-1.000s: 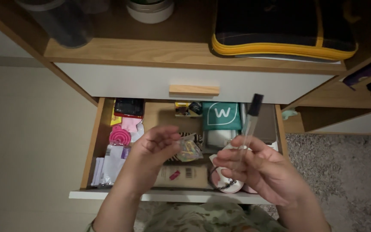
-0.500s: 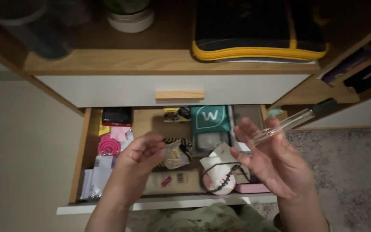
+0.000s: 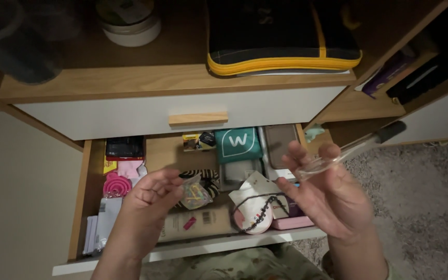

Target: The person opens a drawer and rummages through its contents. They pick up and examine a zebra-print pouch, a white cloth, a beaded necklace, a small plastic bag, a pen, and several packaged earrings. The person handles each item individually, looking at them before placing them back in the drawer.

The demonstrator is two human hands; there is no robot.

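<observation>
Right hand [image 3: 333,199] fingers [image 3: 297,155] pinch a clear tube [image 3: 348,152]; left hand [image 3: 151,192] fingers hold a small clear bag [image 3: 195,195].

Clear glossy tube [image 3: 333,158] with matt black cap; crinkly transparent plastic bag [image 3: 195,194]; matt wooden drawer [image 3: 81,199]; rough carpet [image 3: 431,207].

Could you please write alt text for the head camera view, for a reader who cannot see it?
Above an open wooden drawer of small clutter, the right hand holds a clear tube with a dark cap, while the left hand pinches a small clear bag of colourful bits. A black pouch with yellow trim lies on the shelf above.
</observation>
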